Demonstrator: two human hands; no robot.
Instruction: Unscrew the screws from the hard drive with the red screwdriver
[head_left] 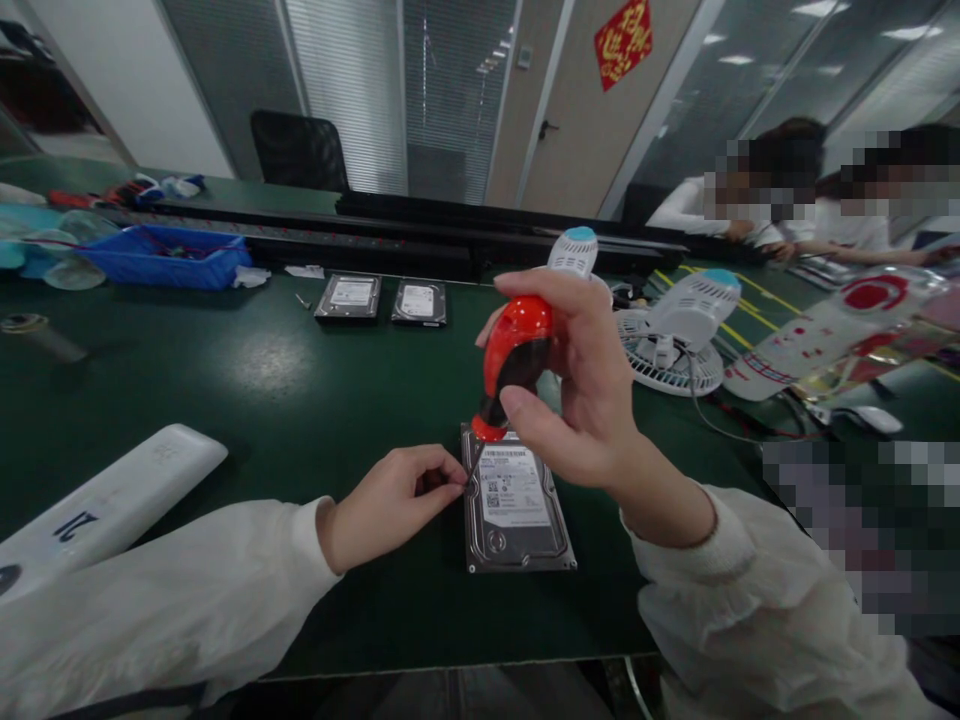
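Note:
A hard drive (517,500) with a white label lies flat on the green table in front of me. Raised over it, my right hand (581,385) grips the red and black handle of a screwdriver (517,345), whose thin shaft slants down to the drive's left edge. There my left hand (397,505) pinches with thumb and forefinger, right around the screwdriver's tip. Whether a screw sits between those fingertips is too small to tell. Two more hard drives, one left (349,298) and one right (418,302), rest farther back.
A blue bin (169,257) with wires stands at the back left. On the left lies a long white device (112,510). White fans (675,330) and a large bottle (832,330) occupy the right, beside a mouse (870,418). Two people sit at the far right.

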